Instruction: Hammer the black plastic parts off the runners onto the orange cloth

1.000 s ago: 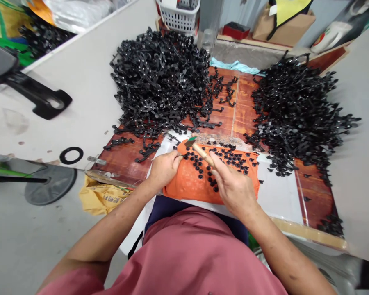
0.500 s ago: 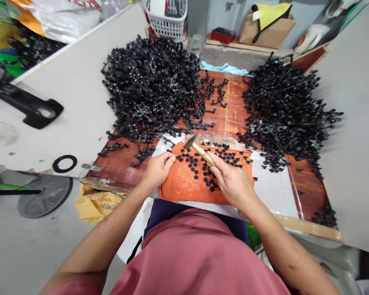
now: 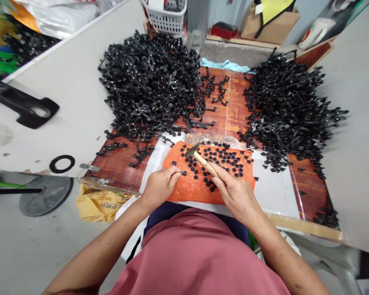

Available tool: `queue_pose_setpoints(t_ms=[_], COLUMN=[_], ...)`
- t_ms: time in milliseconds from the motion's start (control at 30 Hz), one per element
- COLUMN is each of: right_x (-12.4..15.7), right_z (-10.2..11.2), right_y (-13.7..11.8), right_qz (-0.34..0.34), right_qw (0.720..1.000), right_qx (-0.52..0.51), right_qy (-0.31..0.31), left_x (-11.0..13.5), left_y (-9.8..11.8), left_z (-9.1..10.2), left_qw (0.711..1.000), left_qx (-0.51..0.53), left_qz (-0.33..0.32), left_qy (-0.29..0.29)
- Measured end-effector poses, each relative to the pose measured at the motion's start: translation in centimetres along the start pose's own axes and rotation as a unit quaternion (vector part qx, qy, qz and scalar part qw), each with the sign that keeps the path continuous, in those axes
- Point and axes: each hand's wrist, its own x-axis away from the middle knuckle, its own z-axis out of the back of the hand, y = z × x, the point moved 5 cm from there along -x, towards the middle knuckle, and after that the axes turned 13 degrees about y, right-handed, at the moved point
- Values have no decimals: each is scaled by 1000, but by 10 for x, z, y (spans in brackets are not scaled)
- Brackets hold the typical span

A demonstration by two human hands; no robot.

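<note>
My right hand (image 3: 236,192) grips the wooden handle of a small hammer (image 3: 205,164), its dark metal head raised over an orange cloth (image 3: 184,191). Many small round black pieces (image 3: 223,157) stand in rows on that cloth. At the cloth's left side, my left hand (image 3: 160,184) is closed in a pinch on a small black plastic part (image 3: 183,173) with rounded ends. The hammer head is a little above and to the right of this part. Part of it is hidden by my fingers.
A large heap of black plastic parts (image 3: 150,82) lies at the back left, another heap (image 3: 287,110) at the right. Pale side panels (image 3: 74,73) flank the wooden tabletop (image 3: 235,102). A white basket (image 3: 167,18) and a red box (image 3: 224,30) stand behind.
My left hand has moved down and slightly right over the cloth, and the black part now shows between its fingers. My right hand still holds the hammer, its head slightly lower.
</note>
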Motion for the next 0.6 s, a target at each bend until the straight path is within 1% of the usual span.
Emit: queue_pose_setpoints(t_ms=[133,233,333,433,500,600], right_x=[13,20,23,25,27,30], right_z=[-2,-5,-6,-5,-5,-4], right_y=[5,8,9,10,11,11], right_qz=[17,26,30,32,33,30], right_qw=[999,998,996,995,994,995], right_qx=[30,61,80,94,98,91], right_qy=[-9,-17,-26,-23,-20,-21], left_x=[1,0,1,2,2,2], left_y=[-4,-6,-7,-9,-10,-9], left_z=[-4,-5,-3,1,3,5], left_qw=[1000,1000,999,993,988,986], left_qx=[-12,2,38,97,126,138], left_qz=[12,13,25,58,78,90], left_qy=[3,9,26,39,38,30])
